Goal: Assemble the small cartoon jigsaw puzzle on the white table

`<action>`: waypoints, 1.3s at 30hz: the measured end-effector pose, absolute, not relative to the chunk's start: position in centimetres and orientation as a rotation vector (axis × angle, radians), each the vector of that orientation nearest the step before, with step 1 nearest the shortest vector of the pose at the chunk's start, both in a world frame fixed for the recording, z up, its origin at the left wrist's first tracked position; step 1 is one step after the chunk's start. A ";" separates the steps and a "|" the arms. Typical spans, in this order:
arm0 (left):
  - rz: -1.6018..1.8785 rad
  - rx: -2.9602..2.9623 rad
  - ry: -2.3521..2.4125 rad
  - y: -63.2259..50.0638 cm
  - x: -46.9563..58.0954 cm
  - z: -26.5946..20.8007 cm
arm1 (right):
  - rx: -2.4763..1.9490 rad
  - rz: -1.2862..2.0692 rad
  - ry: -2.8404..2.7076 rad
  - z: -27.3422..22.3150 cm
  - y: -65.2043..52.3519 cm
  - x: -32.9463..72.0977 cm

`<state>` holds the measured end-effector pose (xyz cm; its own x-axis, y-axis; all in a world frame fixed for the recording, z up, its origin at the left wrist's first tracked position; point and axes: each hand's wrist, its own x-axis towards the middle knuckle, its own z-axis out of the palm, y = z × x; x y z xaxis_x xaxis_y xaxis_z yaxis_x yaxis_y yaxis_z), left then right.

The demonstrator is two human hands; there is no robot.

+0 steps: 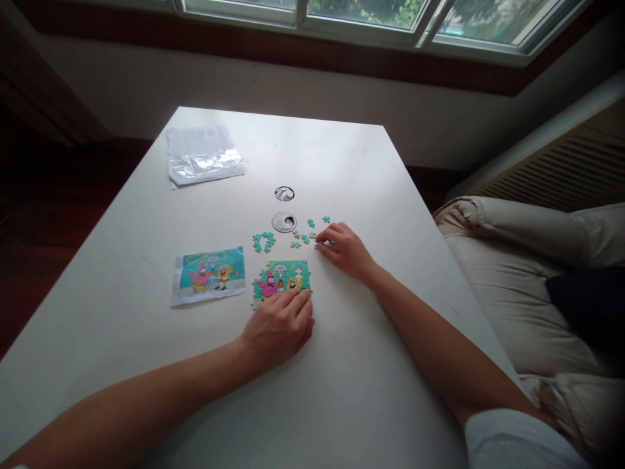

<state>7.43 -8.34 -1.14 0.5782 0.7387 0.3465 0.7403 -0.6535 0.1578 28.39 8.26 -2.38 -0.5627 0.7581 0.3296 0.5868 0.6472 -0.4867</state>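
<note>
A partly assembled jigsaw puzzle (280, 268) with cartoon figures lies on the white table. My left hand (283, 320) rests over its lower right part, fingers together and laid on the pieces, covering that corner. Just right of the loose puzzle pieces (305, 239), my right hand (344, 249) has thumb and forefinger drawn together at a small bluish puzzle piece (316, 245), mostly hidden by the fingertips. Another group of green pieces (263, 241) sits above the puzzle's left side. To the left lies a reference picture (209, 277) showing the same figures.
A clear plastic bag with paper (205, 156) lies at the table's far left. Two round fittings, a hole (284, 193) and a grey cap (283, 222), are set beyond the pieces. A beige sofa (498, 280) stands along the right side, and a window (361, 13) is ahead.
</note>
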 end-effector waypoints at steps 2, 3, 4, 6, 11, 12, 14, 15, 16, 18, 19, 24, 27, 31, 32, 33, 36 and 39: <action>-0.613 -2.784 -1.305 -8.3 7.4 -1.1 | -1.053 0.377 -2.358 -2.7 8.2 27.6; -0.613 -2.783 -1.304 -8.3 7.4 -1.1 | -1.060 0.348 -2.366 -2.8 8.2 27.2; -0.611 -2.783 -1.303 -8.3 7.4 -1.1 | -1.072 0.321 -2.376 -2.9 8.2 26.9; -0.607 -2.785 -1.301 -8.3 7.5 -1.0 | -1.098 0.276 -2.400 -3.0 8.2 26.5; -0.614 -2.779 -1.299 -8.3 7.6 -1.0 | -1.097 0.240 -2.450 -2.9 8.1 26.4; -0.611 -2.778 -1.302 -8.3 7.6 -1.0 | -1.089 0.246 -2.457 -2.8 7.9 26.4; -0.602 -2.780 -1.307 -8.3 7.5 -1.0 | -1.069 0.274 -2.470 -2.4 7.6 26.4; -0.597 -2.783 -1.309 -8.3 7.5 -1.0 | -1.059 0.293 -2.478 -2.3 7.4 26.4; -0.593 -2.786 -1.309 -8.3 7.5 -1.0 | -1.053 0.312 -2.486 -2.1 7.2 26.4; -0.590 -2.788 -1.310 -8.3 7.5 -1.0 | -1.053 0.342 -2.498 -1.9 7.0 26.4; -0.590 -2.788 -1.311 -8.3 7.5 -1.1 | -1.056 0.352 -2.504 -1.8 6.9 26.4; -0.594 -2.785 -1.311 -8.3 7.6 -1.1 | -1.058 0.397 -2.500 -1.6 6.8 26.6; -0.600 -2.786 -1.306 -8.3 7.6 -1.1 | -1.051 0.423 -2.469 -1.8 6.8 26.7; -0.589 -2.791 -1.312 -8.4 7.6 -1.3 | -1.015 0.467 -2.393 -2.1 6.9 27.0; -0.585 -2.791 -1.313 -8.4 7.5 -1.3 | -1.008 0.485 -2.365 -2.1 6.9 27.1; -0.580 -2.794 -1.313 -8.4 7.5 -1.3 | -1.004 0.507 -2.333 -2.2 6.9 27.2; -0.583 -2.798 -1.305 -8.4 7.5 -1.1 | -1.034 0.605 -2.181 -2.2 7.2 27.6; -0.591 -2.800 -1.301 -8.4 7.4 -1.0 | -1.129 0.676 -1.989 -2.3 7.8 28.3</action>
